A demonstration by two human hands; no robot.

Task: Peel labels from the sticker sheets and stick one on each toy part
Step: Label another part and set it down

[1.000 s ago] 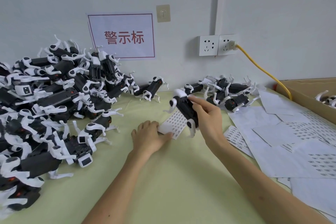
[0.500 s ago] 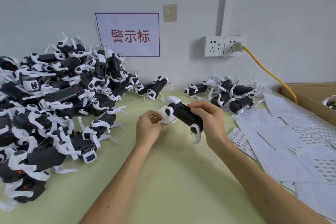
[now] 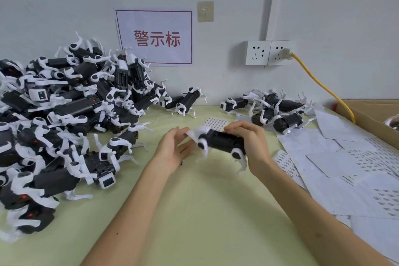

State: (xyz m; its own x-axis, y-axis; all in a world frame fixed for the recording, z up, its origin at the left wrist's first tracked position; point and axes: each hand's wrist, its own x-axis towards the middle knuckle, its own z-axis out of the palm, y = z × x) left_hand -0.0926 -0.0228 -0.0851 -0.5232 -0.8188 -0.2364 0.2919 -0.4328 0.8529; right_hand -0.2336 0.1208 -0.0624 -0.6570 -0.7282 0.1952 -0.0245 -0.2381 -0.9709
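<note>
toy pile [image 3: 64,119] crowds left, paper sheets [image 3: 345,168] right, bare tablecloth [image 3: 205,211] between

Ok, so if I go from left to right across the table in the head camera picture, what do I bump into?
Big pile of toy robot dogs → left hand → held toy robot dog in the right hand → loose sticker sheets → cardboard box.

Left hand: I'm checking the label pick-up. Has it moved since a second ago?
Yes. The left hand has come off the small sticker sheet, toward the person, and is beside the toy robot dog gripped by the right hand.
</note>
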